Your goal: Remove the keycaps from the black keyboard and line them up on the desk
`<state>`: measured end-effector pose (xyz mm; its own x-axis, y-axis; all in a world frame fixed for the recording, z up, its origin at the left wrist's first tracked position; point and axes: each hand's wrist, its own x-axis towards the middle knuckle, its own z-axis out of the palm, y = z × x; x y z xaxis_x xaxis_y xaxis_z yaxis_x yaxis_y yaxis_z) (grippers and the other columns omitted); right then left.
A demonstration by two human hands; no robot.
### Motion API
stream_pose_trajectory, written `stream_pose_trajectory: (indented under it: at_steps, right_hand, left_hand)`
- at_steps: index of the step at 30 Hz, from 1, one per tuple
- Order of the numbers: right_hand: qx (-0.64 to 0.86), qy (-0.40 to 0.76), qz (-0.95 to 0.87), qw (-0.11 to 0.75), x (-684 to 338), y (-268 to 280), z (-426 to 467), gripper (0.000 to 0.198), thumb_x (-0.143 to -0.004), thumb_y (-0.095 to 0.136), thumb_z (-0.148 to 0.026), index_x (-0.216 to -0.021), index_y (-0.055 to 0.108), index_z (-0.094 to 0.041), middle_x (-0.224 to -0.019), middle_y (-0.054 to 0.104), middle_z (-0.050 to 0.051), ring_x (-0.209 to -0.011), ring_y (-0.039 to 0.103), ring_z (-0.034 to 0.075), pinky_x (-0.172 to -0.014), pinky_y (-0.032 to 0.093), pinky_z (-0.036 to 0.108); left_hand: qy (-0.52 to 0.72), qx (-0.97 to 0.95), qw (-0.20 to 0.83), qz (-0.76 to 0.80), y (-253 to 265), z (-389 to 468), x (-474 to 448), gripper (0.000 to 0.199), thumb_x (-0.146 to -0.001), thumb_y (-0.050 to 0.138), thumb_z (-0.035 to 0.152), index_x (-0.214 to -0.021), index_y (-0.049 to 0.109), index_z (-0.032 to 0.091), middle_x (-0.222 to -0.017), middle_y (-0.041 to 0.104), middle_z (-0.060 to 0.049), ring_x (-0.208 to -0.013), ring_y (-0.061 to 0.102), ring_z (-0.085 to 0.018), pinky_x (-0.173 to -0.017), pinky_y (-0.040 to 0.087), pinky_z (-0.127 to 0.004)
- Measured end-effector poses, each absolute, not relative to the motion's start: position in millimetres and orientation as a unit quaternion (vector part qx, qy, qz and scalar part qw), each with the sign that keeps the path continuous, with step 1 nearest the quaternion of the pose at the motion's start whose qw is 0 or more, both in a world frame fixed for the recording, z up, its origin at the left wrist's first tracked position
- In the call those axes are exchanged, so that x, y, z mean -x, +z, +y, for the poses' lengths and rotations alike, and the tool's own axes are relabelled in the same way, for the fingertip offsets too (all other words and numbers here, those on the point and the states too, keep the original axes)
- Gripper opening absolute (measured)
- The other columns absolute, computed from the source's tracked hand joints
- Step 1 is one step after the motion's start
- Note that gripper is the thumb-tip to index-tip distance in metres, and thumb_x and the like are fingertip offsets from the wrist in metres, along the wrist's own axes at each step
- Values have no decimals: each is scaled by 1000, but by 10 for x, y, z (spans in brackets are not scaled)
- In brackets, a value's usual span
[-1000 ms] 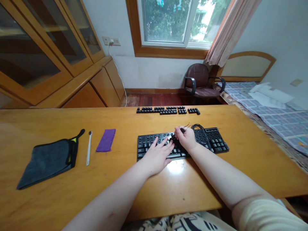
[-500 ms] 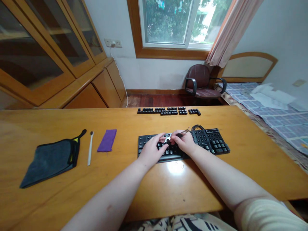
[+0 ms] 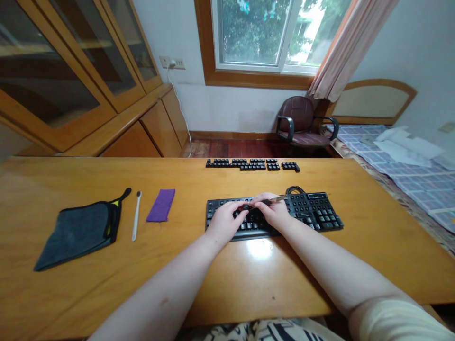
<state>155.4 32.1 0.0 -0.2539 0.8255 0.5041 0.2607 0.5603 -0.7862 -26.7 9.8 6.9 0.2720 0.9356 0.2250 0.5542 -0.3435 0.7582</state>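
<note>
Over the left half of the black keyboard (image 3: 322, 215) my two hands meet at the fingertips. My right hand (image 3: 273, 210) is closed around a keycap puller (image 3: 279, 199) with a dark handle, its thin metal prongs pointing to the upper right. My left hand (image 3: 226, 219) pinches at a small black piece that looks like a keycap (image 3: 246, 207), close to the puller's other end. The fingers partly hide that piece and the keys beneath. Removed keycaps (image 3: 253, 167) lie in rows along the desk's far edge.
On the left of the desk (image 3: 170, 265) lie a folded grey cloth (image 3: 80, 232), a white toothbrush (image 3: 136, 218) and a purple cloth (image 3: 161, 205). The keyboard cable (image 3: 295, 188) is coiled behind the keyboard. Beyond the desk stands an armchair (image 3: 300, 121).
The puller has turned flatter in my right hand, and both hands' fingertips have come closer together. The silver patch seen between them is now covered. The view has shifted slightly.
</note>
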Motion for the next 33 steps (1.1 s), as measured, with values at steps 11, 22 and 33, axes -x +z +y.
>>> stream_pose_trajectory:
  at_steps: [11,22,33]
  right_hand:
    - [272,277,-800,458,-1528,53,288,17,-81,62,-35,-88,69,-22,-87,70,7,-85,65,18,-79,54,33]
    - [309,171,-819,452,-1546,-24,264,18,-83,60,-35,-93,69,-24,-88,67,6,-81,64,16,-76,54,31]
    - [217,115,-862,444,-1585,52,205,16,-86,55,-33,-91,65,-21,-100,66,9,-97,62,20,-85,51,35]
  left_hand:
    - [337,-743,267,513,47,106,269,30,-78,56,21,-106,66,21,-94,70,-3,-86,64,-18,-81,52,-30]
    - [400,-676,377,491,51,156,307,25,-82,55,28,-100,69,18,-103,70,-7,-97,63,-20,-92,48,-36]
    - [493,-498,578,418,65,193,332,26,-68,64,20,-93,60,15,-92,66,-5,-91,62,-17,-91,46,-35]
